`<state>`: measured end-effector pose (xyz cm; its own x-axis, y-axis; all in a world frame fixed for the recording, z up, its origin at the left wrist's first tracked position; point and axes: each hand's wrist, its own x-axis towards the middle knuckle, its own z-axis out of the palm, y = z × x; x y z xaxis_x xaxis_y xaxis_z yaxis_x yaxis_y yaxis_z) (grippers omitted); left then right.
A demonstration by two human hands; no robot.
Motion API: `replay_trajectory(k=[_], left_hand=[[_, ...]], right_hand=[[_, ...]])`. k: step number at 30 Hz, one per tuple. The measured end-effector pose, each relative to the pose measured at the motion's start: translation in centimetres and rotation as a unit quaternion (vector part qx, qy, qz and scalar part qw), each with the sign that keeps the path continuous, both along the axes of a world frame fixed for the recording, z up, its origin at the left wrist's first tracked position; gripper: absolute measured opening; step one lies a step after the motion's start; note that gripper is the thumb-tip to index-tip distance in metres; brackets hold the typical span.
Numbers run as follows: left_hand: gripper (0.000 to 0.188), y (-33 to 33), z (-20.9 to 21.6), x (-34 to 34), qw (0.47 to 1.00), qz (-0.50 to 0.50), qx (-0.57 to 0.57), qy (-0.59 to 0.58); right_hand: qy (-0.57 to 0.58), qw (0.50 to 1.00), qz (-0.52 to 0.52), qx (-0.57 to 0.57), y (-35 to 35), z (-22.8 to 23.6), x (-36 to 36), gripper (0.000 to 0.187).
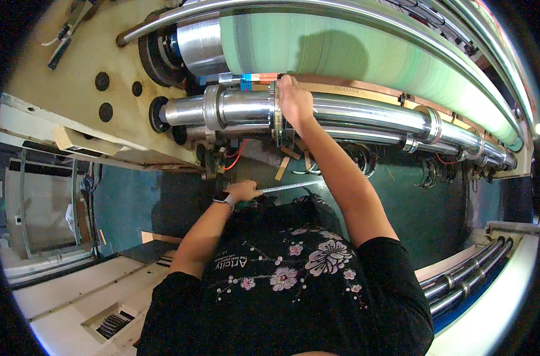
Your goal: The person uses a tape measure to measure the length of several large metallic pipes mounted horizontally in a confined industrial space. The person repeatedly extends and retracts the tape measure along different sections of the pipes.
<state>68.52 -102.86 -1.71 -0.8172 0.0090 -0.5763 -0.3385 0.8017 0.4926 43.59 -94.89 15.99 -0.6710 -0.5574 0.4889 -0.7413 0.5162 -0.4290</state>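
My right hand [295, 102] reaches forward over a shiny steel shaft [365, 113]. Its fingers curl over the top edge of a ring-shaped metal collar [277, 113] on that shaft. Lower down, close to my body, my left hand [243, 191] is closed around one end of a tape measure [288, 187]. The tape's pale marked strip stretches out to the right, towards my right forearm. Whatever else sits inside the left fist is hidden. Another collar [213, 107] is fitted on the shaft to the left of my right hand.
Beyond the shaft lies a large green-covered roller [353, 50] with a steel bar [294, 5] above it. A cream machine side frame [74, 77] stands on the left. Curved hoses [365, 160] hang beneath the shaft. Steel rods [469, 276] run at the lower right.
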Motion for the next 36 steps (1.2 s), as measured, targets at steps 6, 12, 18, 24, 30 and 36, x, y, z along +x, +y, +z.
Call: replay_trajectory(k=[6, 12, 18, 24, 30, 36], left_hand=[[0.044, -0.2, -0.8, 0.4, 1.0, -0.006, 0.012, 0.016], [0.037, -0.4, 1.5, -1.1, 0.998, -0.049, 0.039, -0.02], [0.036, -1.4, -0.7, -0.8, 0.994, -0.103, 0.029, 0.035], [0.03, -1.2, 0.9, -1.2, 0.992, -0.105, 0.053, -0.044], [0.03, -1.5, -0.7, -0.3, 0.997, -0.068, 0.043, -0.009], [0.029, -1.9, -0.1, -0.7, 0.991, -0.08, 0.004, -0.106]], right_hand=[[0.016, 0.998, -0.025, 0.047, 0.0, 0.5, 0.1, 0.014], [-0.006, 1.0, -0.021, 0.003, 0.0, -0.5, 0.0, 0.018], [-0.007, 0.999, -0.028, 0.044, -0.2, 0.4, 0.3, 0.018], [0.016, 0.998, -0.043, 0.053, -0.3, 0.3, 0.0, 0.019], [0.01, 0.997, -0.036, 0.06, -0.5, 0.0, 0.0, 0.016], [-0.004, 0.998, -0.037, 0.051, -0.3, -0.1, -0.2, 0.013]])
